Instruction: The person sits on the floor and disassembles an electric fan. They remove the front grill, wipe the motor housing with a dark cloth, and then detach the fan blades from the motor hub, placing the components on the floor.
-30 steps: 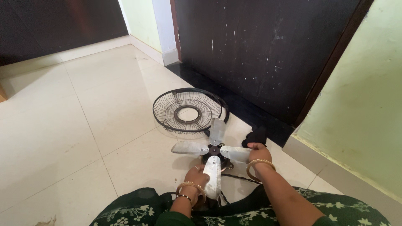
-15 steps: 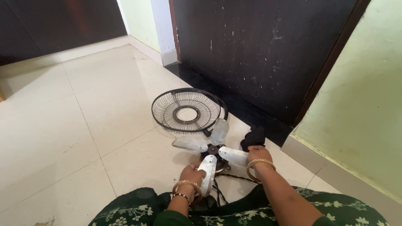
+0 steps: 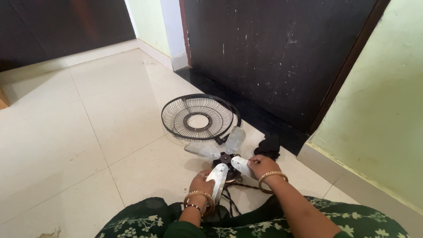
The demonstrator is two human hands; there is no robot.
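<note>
A four-bladed metal fan rotor (image 3: 224,159) is seen still seated on its dark motor (image 3: 226,176) on the tiled floor (image 3: 88,132), just in front of the lap. The near blade is gripped by the closed left hand (image 3: 202,181), and the right-side blade is pinched by the right hand (image 3: 263,166). The wire guard (image 3: 198,117) is already off and laid just beyond; the blades are judged not yet removed.

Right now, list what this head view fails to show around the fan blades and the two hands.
- Fan motor: mostly covered by the metal blades.
- Left hand: its fingers lie behind the near blade, so the grip is hidden.
- Black cord: runs under the green dress.
- Black cloth: partly hidden by the right hand.
- Wire guard: its fastenings are too small to see.
</note>
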